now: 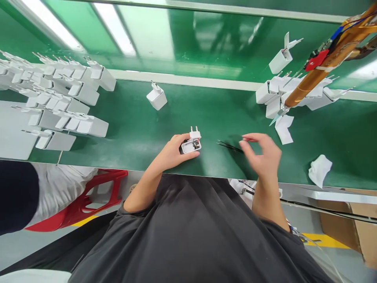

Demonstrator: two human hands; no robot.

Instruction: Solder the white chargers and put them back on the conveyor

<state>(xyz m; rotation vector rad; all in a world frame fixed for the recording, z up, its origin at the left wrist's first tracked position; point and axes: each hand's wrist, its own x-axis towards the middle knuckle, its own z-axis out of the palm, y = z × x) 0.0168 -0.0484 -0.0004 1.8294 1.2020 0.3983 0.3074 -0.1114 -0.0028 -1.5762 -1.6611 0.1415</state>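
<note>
My left hand [173, 153] is closed around a white plug adapter [186, 147] near the front of the green table. Its case is uncapped, with wires and small parts showing inside. The pronged plug piece [194, 134] sits at its far end, prongs pointing away from me. To the right, my right hand [262, 154] hovers, slightly blurred, thumb and forefinger curved with a small gap at their tips. Nothing shows between them. Below and left of these fingertips lie thin black tweezers [228, 146], their rear end partly hidden by the thumb.
One adapter [157, 97] stands alone at the back; many more [67, 94] crowd the left. Another group [272, 100] is at back right, under an orange-brown tube [306, 86] with a pointed tip. White crumpled pieces [319, 170] lie right. A person's sleeve [17, 196] is at left.
</note>
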